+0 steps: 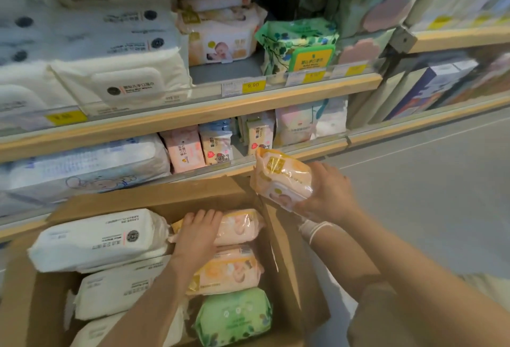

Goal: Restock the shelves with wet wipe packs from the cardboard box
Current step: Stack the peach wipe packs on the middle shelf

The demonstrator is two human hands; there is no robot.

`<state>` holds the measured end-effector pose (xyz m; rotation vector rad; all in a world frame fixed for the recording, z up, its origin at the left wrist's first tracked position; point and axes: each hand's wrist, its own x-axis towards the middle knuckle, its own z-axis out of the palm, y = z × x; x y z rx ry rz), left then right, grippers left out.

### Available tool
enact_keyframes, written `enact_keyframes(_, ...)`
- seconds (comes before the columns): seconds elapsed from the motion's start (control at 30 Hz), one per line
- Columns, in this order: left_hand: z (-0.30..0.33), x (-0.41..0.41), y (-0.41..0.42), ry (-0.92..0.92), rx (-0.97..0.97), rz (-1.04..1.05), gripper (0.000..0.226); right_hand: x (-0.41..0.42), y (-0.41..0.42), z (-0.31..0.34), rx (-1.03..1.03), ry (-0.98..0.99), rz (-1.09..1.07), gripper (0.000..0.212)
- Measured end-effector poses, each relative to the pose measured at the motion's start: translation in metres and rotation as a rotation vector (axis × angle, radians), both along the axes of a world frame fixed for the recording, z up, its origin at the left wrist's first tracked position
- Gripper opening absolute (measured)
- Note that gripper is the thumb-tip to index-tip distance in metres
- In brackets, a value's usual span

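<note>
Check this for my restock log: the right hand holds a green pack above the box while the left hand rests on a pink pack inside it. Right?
Not quite. In the head view the right hand holds a pink-and-yellow pack, not a green one. The green pack lies in the cardboard box. The left hand does rest on a pink pack.

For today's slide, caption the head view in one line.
Right hand lifts a peach wipe pack while left hand reaches into the cardboard box.

Right hand (328,194) gripping peach wipe pack (283,178) above cardboard box (292,264).
</note>
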<state>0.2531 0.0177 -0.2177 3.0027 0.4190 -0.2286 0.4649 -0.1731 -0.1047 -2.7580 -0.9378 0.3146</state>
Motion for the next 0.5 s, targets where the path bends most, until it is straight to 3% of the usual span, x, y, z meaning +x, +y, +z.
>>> enact_keyframes(0.27,0.128,-0.021,0.017,-0.219,-0.066,0.1,0.066,-0.002,-0.002,0.078,0.05,-0.12,0.034,0.086)
enact_keyframes(0.5,0.238,-0.035,0.059,-0.456,-0.054,0.237,0.073,0.016,0.023,0.142,0.177,-0.249,0.101,0.075)
